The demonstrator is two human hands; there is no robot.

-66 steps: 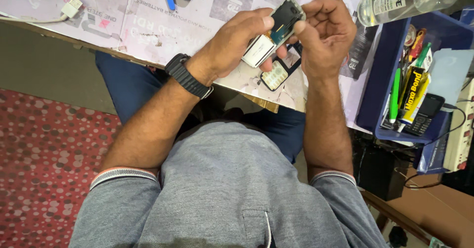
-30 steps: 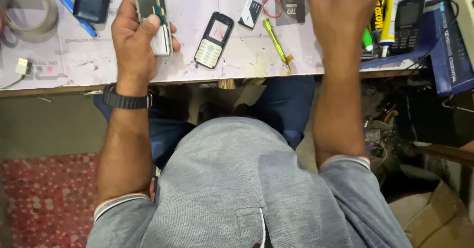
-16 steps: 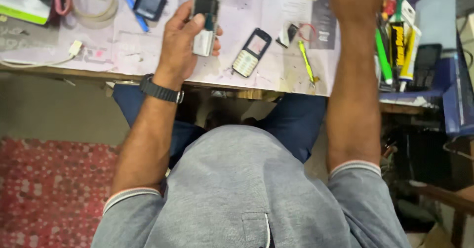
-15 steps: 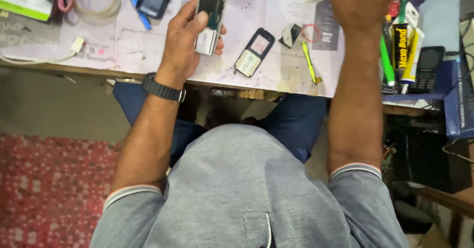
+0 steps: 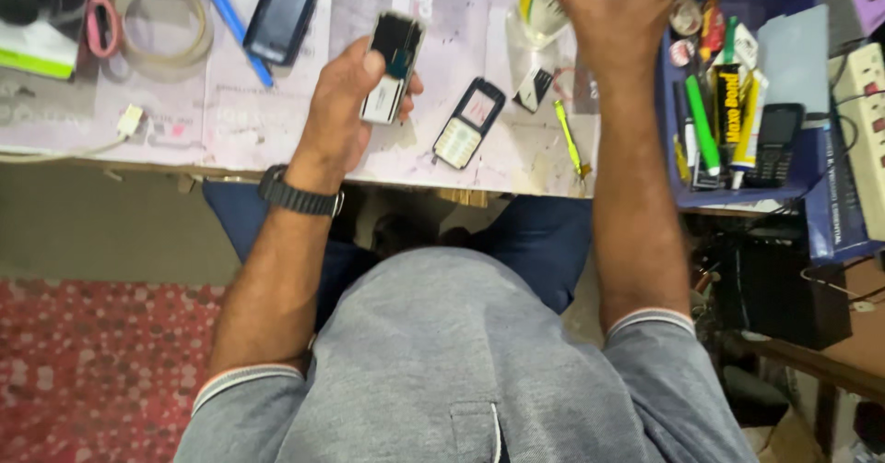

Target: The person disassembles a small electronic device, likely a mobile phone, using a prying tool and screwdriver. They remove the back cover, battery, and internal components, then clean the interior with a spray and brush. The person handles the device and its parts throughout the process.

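The left hand (image 5: pixel 346 103) grips an opened phone (image 5: pixel 393 66) above the table (image 5: pixel 230 131); the right hand (image 5: pixel 613 6) clasps a clear bottle (image 5: pixel 544 6); a keypad cover (image 5: pixel 468 122) lies between

blue tray (image 5: pixel 804 163) | green marker (image 5: pixel 702 124) | black smartphone (image 5: pixel 281 13) | yellow screwdriver (image 5: pixel 568 136)

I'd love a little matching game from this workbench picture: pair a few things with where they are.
Things:
1. opened phone body
2. phone front cover
3. black keypad phone
4. clear bottle

Places:
A. in the blue tray
B. held by the left hand
C. gripped by the right hand
D. flat on the paper-covered table, between the arms

Pairs: 1-B, 2-D, 3-A, 4-C
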